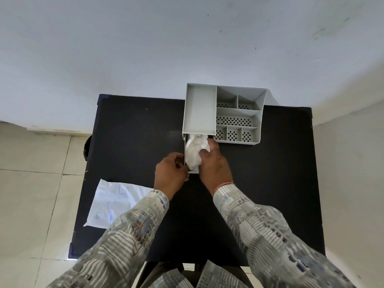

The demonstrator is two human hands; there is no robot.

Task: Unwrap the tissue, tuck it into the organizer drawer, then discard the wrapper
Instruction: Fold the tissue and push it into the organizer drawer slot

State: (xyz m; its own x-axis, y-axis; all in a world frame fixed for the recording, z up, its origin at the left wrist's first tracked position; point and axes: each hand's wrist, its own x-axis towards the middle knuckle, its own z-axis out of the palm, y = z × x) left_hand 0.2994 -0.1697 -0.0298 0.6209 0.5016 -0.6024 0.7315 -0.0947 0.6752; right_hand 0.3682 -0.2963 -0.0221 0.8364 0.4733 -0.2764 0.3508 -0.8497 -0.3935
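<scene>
Looking down, we note the black desk [133, 142] standing against a pale wall, with tiled floor on either side. At its far right edge sits the grey organizer [224, 113]: one long open tray on the left, perforated compartments on the right. Near the desk's left front corner lies the flattened white wrapper [112, 202], partly hanging over the edge, well apart from the organizer. From under the organizer's tray the drawer [185, 154] is pulled out toward us. In it sits the crumpled white tissue [194, 151]. Our right hand [214, 165] presses on the tissue, fingers curled over its right side. Our left hand [170, 173] pinches the drawer's front left corner, fingers closed on it.
</scene>
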